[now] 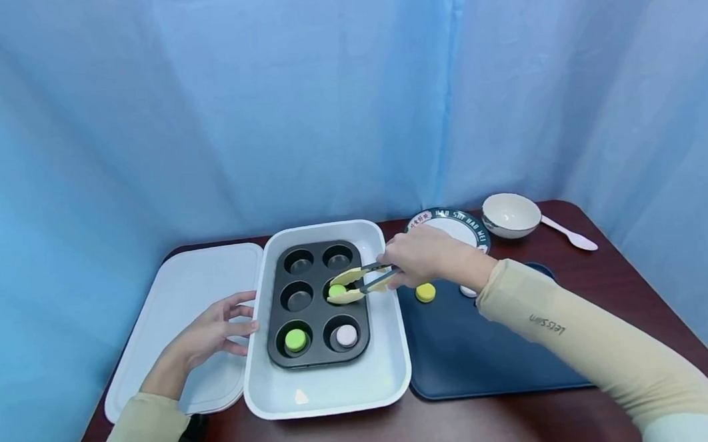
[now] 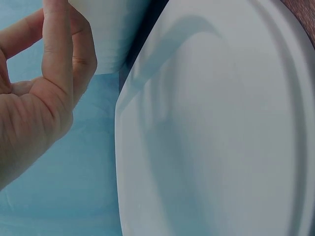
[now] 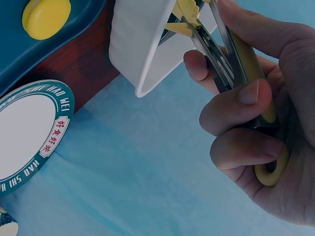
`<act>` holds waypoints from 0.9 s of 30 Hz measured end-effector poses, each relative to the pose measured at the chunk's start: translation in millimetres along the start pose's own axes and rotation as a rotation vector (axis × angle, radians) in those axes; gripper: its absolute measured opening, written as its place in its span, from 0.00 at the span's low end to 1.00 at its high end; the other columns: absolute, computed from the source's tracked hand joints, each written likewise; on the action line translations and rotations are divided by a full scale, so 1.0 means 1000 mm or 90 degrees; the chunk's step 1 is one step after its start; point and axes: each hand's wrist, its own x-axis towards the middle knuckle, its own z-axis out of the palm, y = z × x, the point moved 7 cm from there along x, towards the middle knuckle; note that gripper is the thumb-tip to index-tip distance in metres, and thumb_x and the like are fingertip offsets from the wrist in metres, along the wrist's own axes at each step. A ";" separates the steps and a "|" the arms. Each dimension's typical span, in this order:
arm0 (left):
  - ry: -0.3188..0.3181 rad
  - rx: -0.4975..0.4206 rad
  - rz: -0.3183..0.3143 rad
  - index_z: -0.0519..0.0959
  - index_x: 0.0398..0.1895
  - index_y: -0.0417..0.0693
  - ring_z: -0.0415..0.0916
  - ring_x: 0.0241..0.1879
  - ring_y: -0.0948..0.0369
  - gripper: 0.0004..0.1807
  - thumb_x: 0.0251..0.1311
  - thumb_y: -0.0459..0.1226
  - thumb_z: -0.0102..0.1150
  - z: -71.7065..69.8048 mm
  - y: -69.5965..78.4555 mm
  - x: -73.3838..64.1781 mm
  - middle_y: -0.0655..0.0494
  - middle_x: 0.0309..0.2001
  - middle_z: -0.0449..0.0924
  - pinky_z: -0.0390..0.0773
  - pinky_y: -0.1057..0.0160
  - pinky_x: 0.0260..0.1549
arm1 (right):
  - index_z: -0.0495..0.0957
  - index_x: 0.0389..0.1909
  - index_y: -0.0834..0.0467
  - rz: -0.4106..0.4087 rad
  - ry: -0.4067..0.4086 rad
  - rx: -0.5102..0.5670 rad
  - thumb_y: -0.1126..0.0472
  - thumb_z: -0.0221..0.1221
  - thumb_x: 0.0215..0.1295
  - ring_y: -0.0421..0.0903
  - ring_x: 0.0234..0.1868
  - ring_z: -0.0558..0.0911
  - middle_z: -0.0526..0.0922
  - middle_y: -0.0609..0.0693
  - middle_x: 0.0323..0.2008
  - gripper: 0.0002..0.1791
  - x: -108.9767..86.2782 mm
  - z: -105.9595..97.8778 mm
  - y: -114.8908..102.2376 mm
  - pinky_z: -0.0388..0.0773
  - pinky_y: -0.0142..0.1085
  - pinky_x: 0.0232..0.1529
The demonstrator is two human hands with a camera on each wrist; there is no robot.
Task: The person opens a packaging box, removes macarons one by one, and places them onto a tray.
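Observation:
My right hand (image 1: pixel 424 254) grips a pair of tongs (image 1: pixel 347 296) with yellow tips, fingers curled round the handles in the right wrist view. The tips stand on either side of a green macaron (image 1: pixel 337 290) in the right middle cup of a dark muffin tin (image 1: pixel 318 323). The tin lies inside a white rectangular bin (image 1: pixel 333 400). In its front cups are another green macaron (image 1: pixel 295 340) and a pale pink one (image 1: pixel 347 336). My left hand (image 1: pixel 215 332) is at the bin's left rim, fingers loosely bent and holding nothing.
Left of the bin lies a white board (image 1: pixel 195 283). To the right, a dark blue tray (image 1: pixel 487 361) bears a yellow macaron (image 1: pixel 426 292) and a pale one partly behind my forearm. Behind are a green-rimmed plate (image 1: pixel 479 231), a bowl (image 1: pixel 511 216) and a white spoon (image 1: pixel 580 240).

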 end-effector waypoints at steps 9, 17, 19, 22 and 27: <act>0.020 0.033 -0.006 0.57 0.77 0.44 0.82 0.44 0.49 0.40 0.66 0.38 0.65 0.002 -0.003 -0.004 0.37 0.56 0.71 0.87 0.48 0.39 | 0.86 0.52 0.53 -0.009 -0.005 0.023 0.43 0.67 0.65 0.40 0.18 0.70 0.75 0.43 0.24 0.21 0.002 0.003 -0.002 0.63 0.31 0.17; 0.016 0.035 0.007 0.57 0.77 0.43 0.82 0.43 0.49 0.40 0.67 0.38 0.64 0.008 0.005 0.004 0.38 0.54 0.71 0.87 0.48 0.37 | 0.85 0.54 0.51 0.000 0.000 0.019 0.43 0.66 0.66 0.41 0.20 0.71 0.75 0.44 0.26 0.22 -0.007 0.006 0.008 0.65 0.32 0.18; 0.017 0.036 0.005 0.57 0.77 0.43 0.83 0.43 0.50 0.39 0.67 0.38 0.64 0.009 0.005 0.004 0.38 0.54 0.72 0.87 0.48 0.37 | 0.85 0.55 0.51 -0.006 0.005 0.015 0.42 0.66 0.66 0.41 0.20 0.71 0.76 0.44 0.27 0.23 -0.008 0.006 0.009 0.65 0.32 0.18; 0.020 0.034 0.005 0.57 0.77 0.43 0.83 0.43 0.50 0.39 0.67 0.38 0.63 0.009 0.005 0.003 0.38 0.53 0.71 0.87 0.48 0.37 | 0.84 0.56 0.51 -0.014 0.017 0.011 0.42 0.65 0.67 0.40 0.21 0.70 0.76 0.44 0.27 0.24 -0.010 0.006 0.010 0.65 0.32 0.18; 0.018 0.026 0.011 0.56 0.77 0.44 0.82 0.44 0.49 0.39 0.68 0.39 0.63 0.008 0.004 -0.001 0.37 0.54 0.71 0.87 0.48 0.37 | 0.84 0.57 0.52 -0.019 0.040 0.028 0.42 0.65 0.67 0.39 0.21 0.70 0.76 0.43 0.25 0.24 -0.012 0.005 0.012 0.65 0.31 0.18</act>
